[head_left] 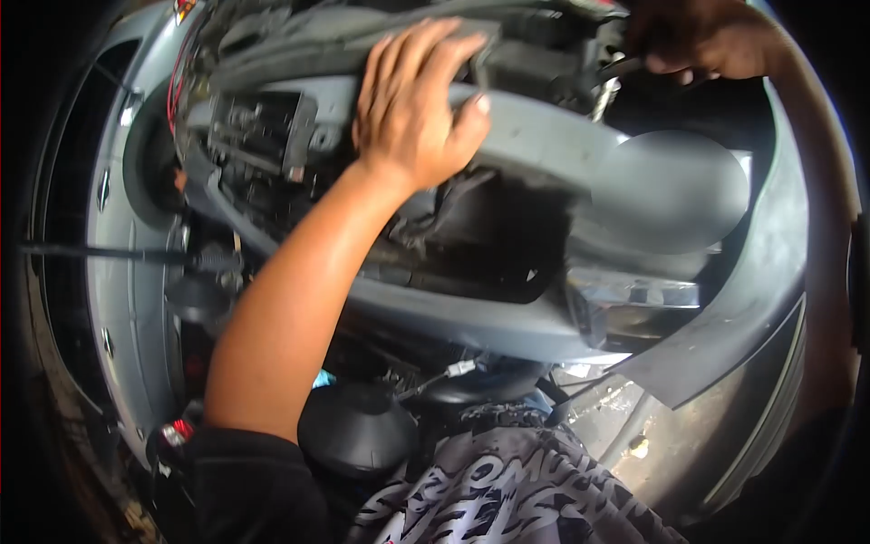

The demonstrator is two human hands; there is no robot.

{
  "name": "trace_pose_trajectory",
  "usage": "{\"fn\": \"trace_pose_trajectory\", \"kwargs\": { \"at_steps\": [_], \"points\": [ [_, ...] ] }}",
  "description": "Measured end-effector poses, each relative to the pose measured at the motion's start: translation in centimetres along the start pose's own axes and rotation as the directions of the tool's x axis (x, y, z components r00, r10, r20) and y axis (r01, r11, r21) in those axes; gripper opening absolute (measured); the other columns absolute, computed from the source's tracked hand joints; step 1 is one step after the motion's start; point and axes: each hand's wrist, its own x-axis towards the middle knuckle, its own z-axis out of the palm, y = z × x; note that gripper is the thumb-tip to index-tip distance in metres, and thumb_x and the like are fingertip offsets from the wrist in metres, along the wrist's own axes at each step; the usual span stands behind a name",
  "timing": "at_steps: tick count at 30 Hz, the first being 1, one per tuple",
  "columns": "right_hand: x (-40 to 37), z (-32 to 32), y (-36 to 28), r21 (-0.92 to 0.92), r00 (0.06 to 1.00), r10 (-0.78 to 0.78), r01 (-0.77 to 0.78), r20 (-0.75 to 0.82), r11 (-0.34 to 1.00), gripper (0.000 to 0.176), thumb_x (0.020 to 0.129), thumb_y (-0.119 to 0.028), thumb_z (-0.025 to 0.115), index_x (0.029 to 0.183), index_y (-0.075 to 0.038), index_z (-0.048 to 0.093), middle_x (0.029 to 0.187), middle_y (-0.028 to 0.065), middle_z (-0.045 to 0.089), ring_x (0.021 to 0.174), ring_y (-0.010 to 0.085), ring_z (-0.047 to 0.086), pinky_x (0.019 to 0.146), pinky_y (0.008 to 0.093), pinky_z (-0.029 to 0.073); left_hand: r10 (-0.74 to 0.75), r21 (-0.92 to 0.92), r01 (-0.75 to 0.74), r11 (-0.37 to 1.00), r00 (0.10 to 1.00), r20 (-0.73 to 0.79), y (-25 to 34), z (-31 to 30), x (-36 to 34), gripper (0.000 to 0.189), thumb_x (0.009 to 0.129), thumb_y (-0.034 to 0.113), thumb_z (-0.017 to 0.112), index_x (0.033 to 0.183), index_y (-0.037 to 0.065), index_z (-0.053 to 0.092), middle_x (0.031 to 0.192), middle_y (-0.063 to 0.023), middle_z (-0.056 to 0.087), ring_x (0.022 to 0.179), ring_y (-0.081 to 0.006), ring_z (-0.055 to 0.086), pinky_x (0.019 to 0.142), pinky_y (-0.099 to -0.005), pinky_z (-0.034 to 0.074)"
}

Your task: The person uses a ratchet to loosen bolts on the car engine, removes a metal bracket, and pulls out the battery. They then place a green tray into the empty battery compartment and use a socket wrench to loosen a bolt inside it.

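My left hand (412, 113) lies with its fingers spread on a grey car body panel (544, 131), fingertips over black trim (335, 50) along its far edge. At the upper right, in shadow, my right hand (711, 45) is closed. A dark, narrow piece (623, 67) juts from its fingers, too dim to name. A pale, twisted-looking part (605, 95) hangs just left of that piece. Below my left hand, the panel surrounds a dark opening (507, 236) with black brackets and loose parts inside.
A silver car (136, 299) with a wheel (149, 163) stands at the left. A black cone-shaped part (358, 426) is close to my body, near a white connector (460, 368) on a cable. A curved grey panel (766, 272) rises at the right. One oval patch is blurred.
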Motion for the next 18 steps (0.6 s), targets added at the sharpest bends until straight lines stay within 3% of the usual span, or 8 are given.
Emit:
{"fn": "trace_pose_trajectory", "kwargs": {
  "at_steps": [1,2,3,4,6,8,15,18],
  "points": [
    [0.3,-1.7,-2.7,-0.15,0.966,0.115,-0.081,0.231,0.985,0.042,0.084,-0.033,0.077,0.115,-0.005,0.07,0.085,0.0087,0.072,0.079,0.0238,0.068,0.075,0.0327,0.056,0.02,0.019,-0.019,1.0,0.999,-0.033,0.2,0.1,-0.2,0.044,0.084,0.03,0.062,0.123,0.008,0.062,0.127,-0.0158,0.061,0.119,-0.0368,0.055,0.105,-0.0468,0.039],
    [0.1,-0.3,-1.8,-0.119,0.991,0.092,-0.081,0.092,0.99,0.042,0.082,-0.028,0.073,0.116,-0.003,0.067,0.085,0.0066,0.069,0.074,0.0167,0.064,0.065,0.0277,0.051,-0.025,0.006,0.025,1.0,1.0,-0.005,1.5,-0.7,0.7,0.05,0.078,0.023,0.062,0.124,0.003,0.058,0.128,-0.0247,0.057,0.12,-0.0415,0.053,0.108,-0.0494,0.038],
    [-0.9,1.1,0.1,-0.086,0.996,0.074,-0.078,-0.05,0.993,0.042,0.08,-0.022,0.069,0.116,-0.001,0.065,0.085,0.0044,0.067,0.068,0.0095,0.06,0.055,0.0227,0.047,-0.03,-0.003,0.029,1.0,0.999,-0.021,2.0,-1.0,0.4,0.049,0.078,0.023,0.061,0.123,0.003,0.058,0.127,-0.0245,0.057,0.119,-0.0411,0.053,0.107,-0.0496,0.038],
    [-2.1,2.1,1.6,0.03,0.994,0.056,-0.054,-0.098,0.998,0.048,0.078,-0.025,0.072,0.118,-0.001,0.063,0.093,0.0052,0.067,0.075,0.0124,0.062,0.061,0.0261,0.049,-0.026,-0.009,0.026,1.0,0.998,-0.049,2.0,-1.3,0.5,0.048,0.078,0.023,0.061,0.121,0.003,0.058,0.125,-0.0242,0.057,0.119,-0.0407,0.053,0.107,-0.0499,0.039],
    [-3.1,4.2,6.5,0.094,0.977,-0.026,0.046,-0.21,0.994,0.055,0.075,-0.027,0.075,0.122,-0.002,0.061,0.105,0.0064,0.066,0.084,0.0178,0.063,0.072,0.0322,0.051,-0.041,-0.028,0.038,0.999,0.994,-0.103,1.8,-1.2,0.8,0.045,0.078,0.023,0.061,0.119,0.004,0.059,0.122,-0.0228,0.058,0.117,-0.0401,0.054,0.106,-0.0488,0.039],
    [-3.4,5.5,10.8,0.04,0.954,-0.094,0.11,-0.286,0.993,0.055,0.075,-0.026,0.075,0.122,-0.001,0.061,0.107,0.0071,0.065,0.087,0.0203,0.063,0.076,0.0346,0.051,-0.061,-0.057,0.055,0.997,0.993,-0.103,1.8,-1.7,1.5,0.04,0.079,0.021,0.06,0.116,0.005,0.058,0.117,-0.019,0.059,0.115,-0.0369,0.054,0.105,-0.047,0.039],
    [-3.2,3.4,0.2,-0.039,0.996,-0.014,0.011,-0.091,0.999,0.046,0.081,-0.025,0.075,0.118,0.0,0.065,0.093,0.0086,0.068,0.079,0.0192,0.064,0.069,0.0325,0.052,-0.048,-0.005,0.048,0.999,0.987,-0.155,1.6,-1.0,0.3,0.036,0.082,0.021,0.061,0.115,0.007,0.058,0.116,-0.0156,0.06,0.115,-0.0357,0.055,0.103,-0.0456,0.041],
    [-2.6,1.9,-3.1,-0.075,1.0,0.012,-0.013,-0.011,0.997,0.042,0.083,-0.024,0.075,0.116,0.001,0.067,0.087,0.0093,0.069,0.075,0.0187,0.065,0.066,0.0317,0.052,-0.071,0.017,0.072,0.997,0.996,-0.055,1.9,-1.1,0.0,0.035,0.084,0.02,0.058,0.116,0.006,0.059,0.116,-0.0172,0.061,0.115,-0.0367,0.056,0.101,-0.0455,0.043]
  ]
}}
